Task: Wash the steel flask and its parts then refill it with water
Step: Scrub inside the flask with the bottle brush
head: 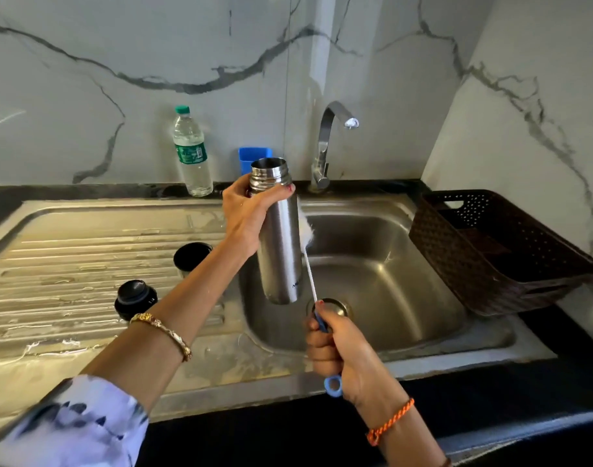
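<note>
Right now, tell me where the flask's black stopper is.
In the head view the black stopper sits on the ribbed drainboard left of the sink basin, just in front of the black cup and beside the left forearm.

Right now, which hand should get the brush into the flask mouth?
Right hand: it already grips the bottle brush beside the flask. Left hand holds the flask near its open neck.

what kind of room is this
Most likely a home kitchen: a steel sink with a ribbed drainboard, a curved tap against marble-look wall tiles, and a dark dish basket on the black counter.
</note>
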